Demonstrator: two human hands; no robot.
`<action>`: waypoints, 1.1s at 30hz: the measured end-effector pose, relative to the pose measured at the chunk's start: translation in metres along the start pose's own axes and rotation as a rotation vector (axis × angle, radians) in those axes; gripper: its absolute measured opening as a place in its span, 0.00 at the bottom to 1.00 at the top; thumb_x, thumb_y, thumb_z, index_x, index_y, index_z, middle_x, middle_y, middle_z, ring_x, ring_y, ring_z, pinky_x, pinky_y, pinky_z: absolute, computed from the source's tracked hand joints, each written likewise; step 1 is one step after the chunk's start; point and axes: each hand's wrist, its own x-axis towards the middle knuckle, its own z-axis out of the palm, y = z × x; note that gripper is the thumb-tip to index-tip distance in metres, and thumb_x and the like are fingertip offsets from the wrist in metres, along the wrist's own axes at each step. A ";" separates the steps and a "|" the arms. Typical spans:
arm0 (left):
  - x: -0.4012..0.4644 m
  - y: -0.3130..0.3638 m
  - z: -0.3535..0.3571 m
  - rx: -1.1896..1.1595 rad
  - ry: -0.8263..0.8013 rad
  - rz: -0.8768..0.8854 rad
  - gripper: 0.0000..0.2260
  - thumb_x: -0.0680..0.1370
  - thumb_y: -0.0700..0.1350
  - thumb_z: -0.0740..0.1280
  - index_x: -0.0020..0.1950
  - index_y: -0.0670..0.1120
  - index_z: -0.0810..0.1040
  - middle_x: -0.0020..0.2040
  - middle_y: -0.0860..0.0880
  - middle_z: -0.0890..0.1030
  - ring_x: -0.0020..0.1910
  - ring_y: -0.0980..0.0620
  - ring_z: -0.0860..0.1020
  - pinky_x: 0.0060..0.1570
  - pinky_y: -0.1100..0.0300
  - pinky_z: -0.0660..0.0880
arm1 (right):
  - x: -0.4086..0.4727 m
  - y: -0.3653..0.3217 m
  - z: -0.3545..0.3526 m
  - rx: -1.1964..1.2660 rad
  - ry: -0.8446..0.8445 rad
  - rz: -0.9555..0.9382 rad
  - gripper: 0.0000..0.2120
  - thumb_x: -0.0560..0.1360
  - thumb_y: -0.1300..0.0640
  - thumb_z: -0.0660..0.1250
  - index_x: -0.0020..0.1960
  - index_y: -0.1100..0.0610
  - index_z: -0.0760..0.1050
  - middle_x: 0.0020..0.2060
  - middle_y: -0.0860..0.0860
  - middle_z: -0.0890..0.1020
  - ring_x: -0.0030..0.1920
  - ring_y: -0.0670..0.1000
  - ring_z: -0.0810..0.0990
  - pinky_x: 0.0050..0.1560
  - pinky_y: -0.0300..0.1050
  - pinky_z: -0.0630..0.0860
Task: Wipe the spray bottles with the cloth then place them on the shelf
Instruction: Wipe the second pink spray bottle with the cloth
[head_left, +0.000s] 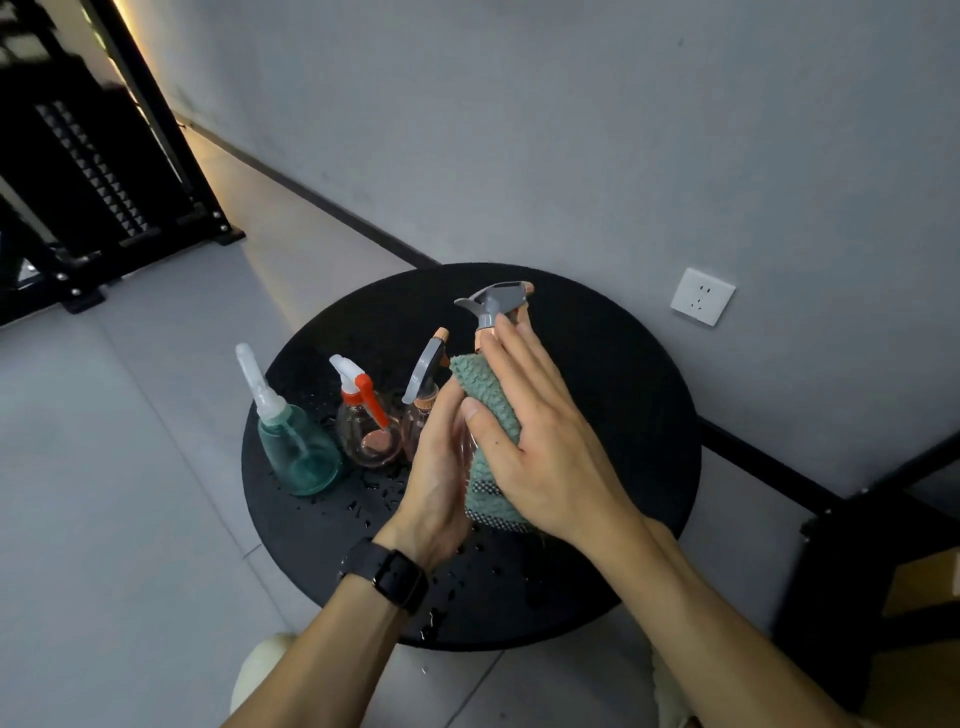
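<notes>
1. The task looks to be in its wiping stage. One bottle (480, 364), with a grey trigger head at frame centre, is lifted above the round table (623, 395) and wrapped in the cloth (488, 400).
2. The left hand (436, 478) cups the bottle's body from the left with fingers curled round it. The right hand (535, 431) presses the cloth against the bottle, fingers nearly straight and close together, thumb over the cloth.
3. Three more bottles stand on the table left of centre: a teal bottle (298, 452), a clear one with an orange trigger (371, 436), and a pinkish one with a grey head (423, 384), partly hidden behind the left hand. I judge them still unwiped, since water drops (363, 499) lie around them.
4. No bottle sits on a shelf in view; a dark rack (93, 171) stands at upper left. Placing seems to remain for all four.
5. The cloth is nubby teal terry with a checked edge. The bottle bodies are rounded, translucent plastic, while the tabletop is matte, black and finely textured.
</notes>
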 end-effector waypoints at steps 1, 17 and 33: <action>-0.002 0.003 0.002 0.002 -0.001 0.022 0.18 0.84 0.53 0.57 0.63 0.46 0.80 0.52 0.45 0.84 0.52 0.49 0.82 0.51 0.55 0.78 | 0.000 -0.005 -0.003 -0.009 0.001 -0.009 0.29 0.82 0.48 0.55 0.79 0.51 0.49 0.78 0.42 0.47 0.75 0.36 0.38 0.74 0.36 0.43; -0.059 0.103 0.069 -0.148 -0.063 0.092 0.17 0.83 0.51 0.58 0.53 0.45 0.84 0.48 0.44 0.83 0.46 0.48 0.82 0.47 0.55 0.80 | 0.008 -0.110 -0.081 -0.055 0.047 -0.095 0.28 0.83 0.47 0.53 0.79 0.52 0.49 0.79 0.43 0.47 0.76 0.38 0.38 0.76 0.40 0.44; -0.097 0.191 0.124 -0.110 -0.202 0.165 0.20 0.82 0.57 0.58 0.57 0.46 0.83 0.50 0.43 0.84 0.48 0.45 0.84 0.47 0.50 0.80 | 0.020 -0.195 -0.155 -0.073 0.162 -0.235 0.28 0.83 0.48 0.54 0.79 0.54 0.52 0.78 0.44 0.50 0.76 0.39 0.41 0.76 0.40 0.45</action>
